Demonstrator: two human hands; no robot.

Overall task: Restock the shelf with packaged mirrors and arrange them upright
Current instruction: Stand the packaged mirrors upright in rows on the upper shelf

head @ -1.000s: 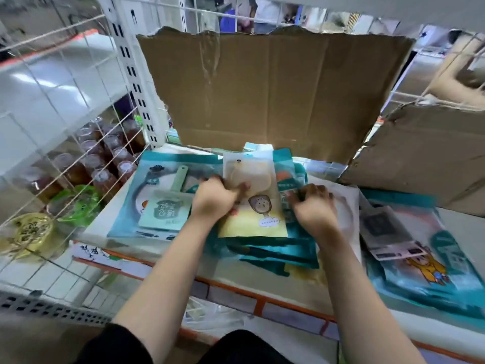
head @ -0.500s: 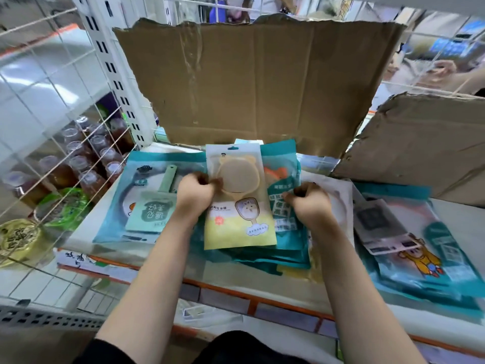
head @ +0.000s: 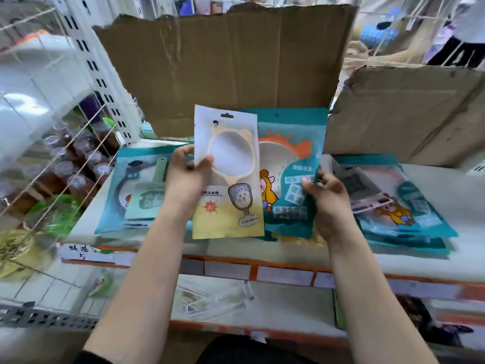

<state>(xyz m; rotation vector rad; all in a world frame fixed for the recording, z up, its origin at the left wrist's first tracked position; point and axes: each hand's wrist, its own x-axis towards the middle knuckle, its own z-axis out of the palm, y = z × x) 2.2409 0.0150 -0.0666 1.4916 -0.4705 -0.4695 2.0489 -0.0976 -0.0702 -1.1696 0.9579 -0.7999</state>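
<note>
Yellow mirror pack (head: 228, 179) is upright, pinched at its left edge by the left hand (head: 187, 177), thumb on its front; just right of it, the right hand (head: 328, 203) grips the teal packs (head: 291, 174) by their right edge. Best to square the bottom edges on the shelf (head: 462, 195), then lean the bundle against the cardboard (head: 231, 69) beyond the hands. The yellow pack hides how many teal packs there are, and the print is blurred

bright, even overhead light; glare on the left; edges warped, blurred and soft.
</note>
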